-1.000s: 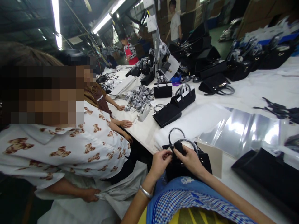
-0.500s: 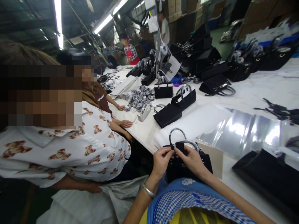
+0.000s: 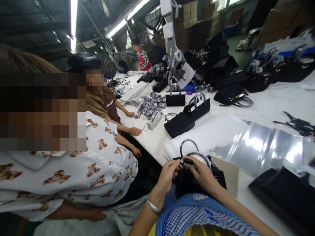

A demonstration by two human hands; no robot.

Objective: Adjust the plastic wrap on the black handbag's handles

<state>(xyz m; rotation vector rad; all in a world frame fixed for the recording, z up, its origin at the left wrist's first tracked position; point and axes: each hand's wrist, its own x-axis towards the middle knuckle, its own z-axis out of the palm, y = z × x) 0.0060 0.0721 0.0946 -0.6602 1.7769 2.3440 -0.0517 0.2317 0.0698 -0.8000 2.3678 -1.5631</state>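
A black handbag (image 3: 189,180) with looped grey-wrapped handles stands at the table edge, close against my body. My left hand (image 3: 169,172) is closed at the bag's top left, thumb and fingers pinched together near a small pale or shiny bit. What exactly it pinches is too small to make out. Beside it, my right hand (image 3: 200,170) grips a black strap or flap at the top of the bag, its fingers bent over it. The handles rise just behind both hands. Part of the bag's front is hidden by my hands and forearms.
White sheeting (image 3: 209,131) and clear plastic sheets (image 3: 261,141) lie beyond the bag. Small black handbags (image 3: 179,124) stand past them, near a tape dispenser (image 3: 154,120) and wrapped handles (image 3: 151,105). A large black bag (image 3: 283,193) is at right. Co-workers (image 3: 98,164) sit close on my left.
My hands have moved slightly apart at the bag's top; the left has shifted a little down and left. A small pale bit now shows between them. The whole view has shifted slightly.
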